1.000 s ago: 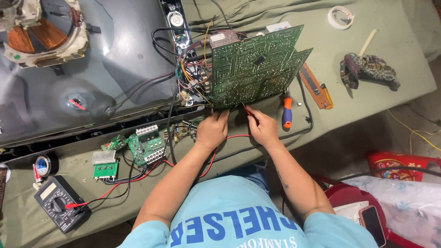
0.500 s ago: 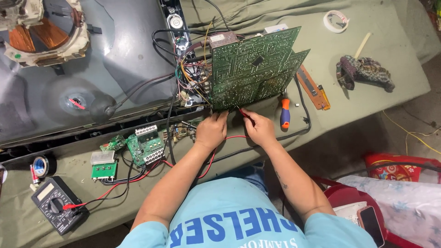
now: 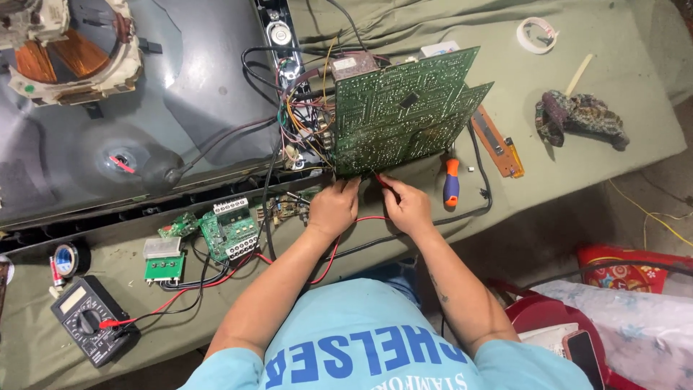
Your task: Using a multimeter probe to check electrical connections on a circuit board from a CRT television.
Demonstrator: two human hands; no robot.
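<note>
A large green circuit board point(image 3: 404, 115) stands tilted up on the green cloth-covered bench, solder side toward me, with a bundle of coloured wires point(image 3: 303, 123) at its left. My left hand point(image 3: 333, 208) rests at the board's lower edge, fingers curled; what it grips is hidden. My right hand point(image 3: 408, 208) holds a red test probe point(image 3: 382, 180) with its tip at the board's bottom edge. A red lead point(image 3: 339, 242) runs from the hands to a black multimeter point(image 3: 88, 318) at the lower left.
A grey tube television back point(image 3: 144, 123) with a copper yoke point(image 3: 68, 50) fills the upper left. Small green boards point(image 3: 227, 231) lie by the bench front. An orange-handled screwdriver point(image 3: 451, 180), an orange tool point(image 3: 498, 141), a rag point(image 3: 577, 115) and a tape roll point(image 3: 538, 32) lie to the right.
The view has shifted slightly. Both hands stay at the board's lower edge, with the red probe held in the same spot.
</note>
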